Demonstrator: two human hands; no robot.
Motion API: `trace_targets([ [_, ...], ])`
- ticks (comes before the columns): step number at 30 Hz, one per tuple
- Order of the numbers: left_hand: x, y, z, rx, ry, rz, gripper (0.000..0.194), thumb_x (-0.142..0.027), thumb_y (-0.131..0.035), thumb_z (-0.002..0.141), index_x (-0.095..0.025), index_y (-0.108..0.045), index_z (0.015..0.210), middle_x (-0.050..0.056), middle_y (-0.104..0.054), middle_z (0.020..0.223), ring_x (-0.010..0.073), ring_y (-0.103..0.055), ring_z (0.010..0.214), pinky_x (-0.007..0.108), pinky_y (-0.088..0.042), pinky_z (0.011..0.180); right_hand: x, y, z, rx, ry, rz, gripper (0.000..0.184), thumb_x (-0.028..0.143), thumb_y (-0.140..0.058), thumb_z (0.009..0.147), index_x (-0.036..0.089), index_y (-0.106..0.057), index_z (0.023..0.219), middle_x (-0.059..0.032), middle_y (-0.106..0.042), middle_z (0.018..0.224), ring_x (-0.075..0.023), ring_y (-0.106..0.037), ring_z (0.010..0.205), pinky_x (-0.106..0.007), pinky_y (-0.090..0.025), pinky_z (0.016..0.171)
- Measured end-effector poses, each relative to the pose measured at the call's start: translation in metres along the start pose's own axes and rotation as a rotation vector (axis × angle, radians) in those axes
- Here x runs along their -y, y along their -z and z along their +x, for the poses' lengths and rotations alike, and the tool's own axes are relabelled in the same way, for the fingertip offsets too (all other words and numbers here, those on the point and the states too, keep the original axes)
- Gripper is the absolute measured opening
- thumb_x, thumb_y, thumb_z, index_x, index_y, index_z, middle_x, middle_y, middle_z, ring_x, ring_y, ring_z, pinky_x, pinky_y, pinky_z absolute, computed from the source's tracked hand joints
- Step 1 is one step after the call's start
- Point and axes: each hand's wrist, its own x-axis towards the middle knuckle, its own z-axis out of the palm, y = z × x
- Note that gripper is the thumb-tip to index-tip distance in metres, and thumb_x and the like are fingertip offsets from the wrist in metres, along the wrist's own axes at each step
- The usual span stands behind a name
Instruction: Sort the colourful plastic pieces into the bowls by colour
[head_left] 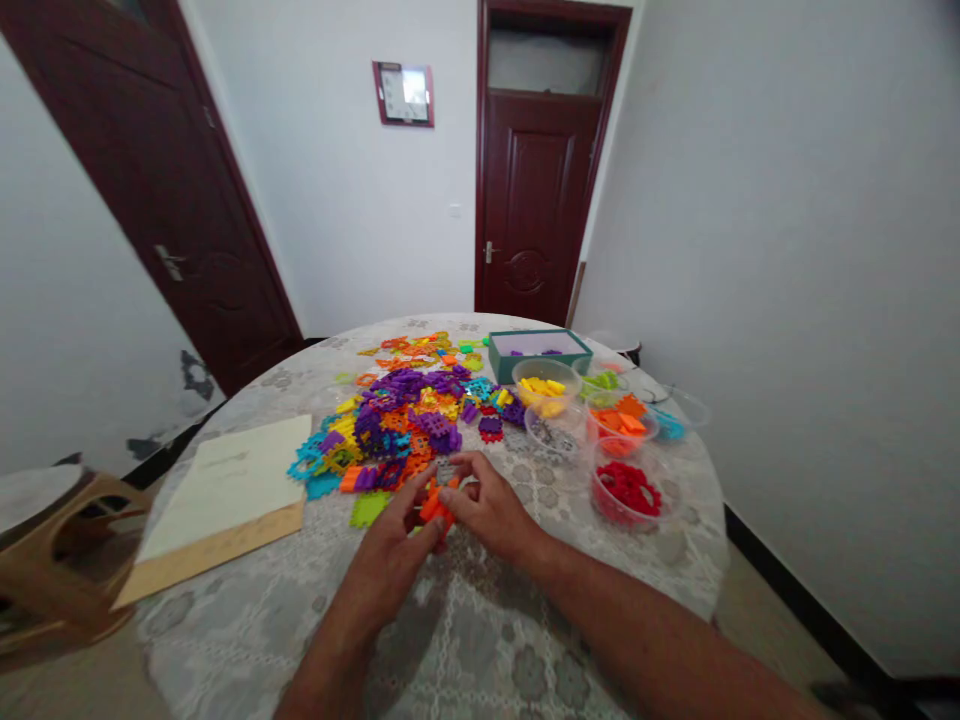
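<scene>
Near the middle of the table, my left hand (397, 545) and my right hand (491, 505) come together around orange plastic building pieces (437, 503). The fingers of both hands are closed on them, and parts of the pieces are hidden behind the fingers. A bit of red shows below the orange. Just beyond my hands spreads a heap of mixed building pieces (409, 400) in purple, orange, yellow and blue. Beside my left hand lies a lime-green flat piece (369, 509).
On the right stand clear bowls of sorted pieces: red (628, 490), orange (621, 415), yellow (541, 388), green and blue. Behind them is a green box (502, 358) with purple pieces. A paper sheet (225, 480) on a brown board (217, 553) lies left. A stool (97, 540) stands beside the table.
</scene>
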Motion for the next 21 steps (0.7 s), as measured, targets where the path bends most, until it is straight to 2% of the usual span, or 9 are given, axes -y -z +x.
trace_targets([
  [2, -0.002, 0.002, 0.001, 0.027, -0.01, -0.007, 0.089, -0.046, -0.073, 0.083, -0.023, -0.036, 0.161, 0.008, -0.072, 0.117, 0.0229, -0.071, 0.095, 0.035, -0.058, 0.081, 0.001, 0.003, 0.002, 0.076, -0.007, -0.016, 0.035, 0.037, -0.075, 0.085, 0.025, -0.064, 0.116, -0.0003, -0.067, 0.103, -0.0143, -0.062, 0.077, -0.025, -0.049, 0.065],
  [4, 0.0, 0.005, 0.002, 0.034, 0.006, 0.011, 0.099, -0.043, -0.075, 0.081, -0.023, -0.025, 0.165, 0.006, -0.074, 0.109, 0.0222, -0.071, 0.093, 0.035, -0.057, 0.082, 0.005, 0.007, 0.003, 0.128, 0.012, -0.111, 0.024, 0.038, -0.078, 0.083, 0.024, -0.068, 0.1, 0.001, -0.066, 0.091, -0.0151, -0.06, 0.078, -0.024, -0.046, 0.064],
  [6, 0.005, 0.007, 0.003, 0.026, 0.027, 0.031, 0.105, -0.044, -0.077, 0.08, -0.023, -0.021, 0.166, 0.006, -0.073, 0.109, 0.0214, -0.072, 0.089, 0.035, -0.058, 0.082, 0.013, 0.011, 0.002, 0.156, 0.037, -0.191, 0.02, 0.036, -0.078, 0.082, 0.023, -0.066, 0.092, 0.0027, -0.064, 0.085, -0.0146, -0.057, 0.077, -0.023, -0.044, 0.064],
  [10, 0.017, 0.008, 0.006, 0.074, 0.026, 0.001, 0.1, -0.047, -0.081, 0.079, -0.025, -0.031, 0.162, 0.012, -0.068, 0.126, 0.0233, -0.074, 0.094, 0.037, -0.06, 0.081, 0.038, 0.024, -0.008, 0.227, 0.075, -0.259, 0.015, 0.028, -0.073, 0.083, 0.024, -0.062, 0.092, 0.0047, -0.062, 0.081, -0.0134, -0.056, 0.072, -0.024, -0.041, 0.063],
  [12, 0.018, 0.009, 0.005, 0.108, 0.025, -0.005, 0.093, -0.048, -0.082, 0.078, -0.025, -0.04, 0.159, 0.012, -0.07, 0.125, 0.0242, -0.074, 0.096, 0.037, -0.061, 0.083, 0.05, 0.038, -0.013, 0.211, 0.091, -0.28, 0.013, 0.026, -0.07, 0.085, 0.025, -0.063, 0.095, 0.0045, -0.063, 0.079, -0.0139, -0.057, 0.07, -0.024, -0.041, 0.063],
  [14, 0.016, 0.01, 0.004, 0.102, 0.027, 0.008, 0.084, -0.05, -0.081, 0.079, -0.024, -0.05, 0.152, 0.01, -0.072, 0.119, 0.0246, -0.074, 0.097, 0.038, -0.061, 0.084, 0.06, 0.062, -0.017, 0.134, 0.099, -0.286, 0.017, 0.026, -0.068, 0.088, 0.026, -0.065, 0.104, 0.0034, -0.065, 0.081, -0.0148, -0.059, 0.071, -0.026, -0.044, 0.065],
  [16, 0.012, 0.012, 0.002, 0.062, 0.021, 0.019, 0.075, -0.054, -0.079, 0.079, -0.022, -0.059, 0.144, 0.01, -0.074, 0.113, 0.0247, -0.074, 0.094, 0.039, -0.062, 0.084, 0.065, 0.098, -0.016, 0.002, 0.096, -0.306, 0.022, 0.03, -0.066, 0.091, 0.026, -0.065, 0.113, 0.0012, -0.067, 0.086, -0.0159, -0.06, 0.073, -0.027, -0.046, 0.068],
  [20, 0.002, 0.023, -0.001, -0.059, 0.008, 0.043, 0.071, -0.06, -0.077, 0.077, -0.017, -0.066, 0.133, 0.009, -0.076, 0.103, 0.0251, -0.074, 0.087, 0.04, -0.063, 0.079, 0.058, 0.193, 0.0, -0.342, 0.098, -0.555, 0.028, 0.037, -0.067, 0.091, 0.023, -0.067, 0.116, -0.0046, -0.07, 0.097, -0.0196, -0.063, 0.082, -0.032, -0.049, 0.076],
  [21, 0.0, 0.027, -0.002, -0.091, 0.012, 0.055, 0.072, -0.062, -0.077, 0.076, -0.017, -0.067, 0.131, 0.009, -0.077, 0.1, 0.0252, -0.075, 0.085, 0.041, -0.064, 0.078, 0.053, 0.216, 0.005, -0.381, 0.074, -0.653, 0.031, 0.036, -0.066, 0.091, 0.022, -0.066, 0.118, -0.0052, -0.07, 0.097, -0.02, -0.063, 0.083, -0.033, -0.049, 0.078],
])
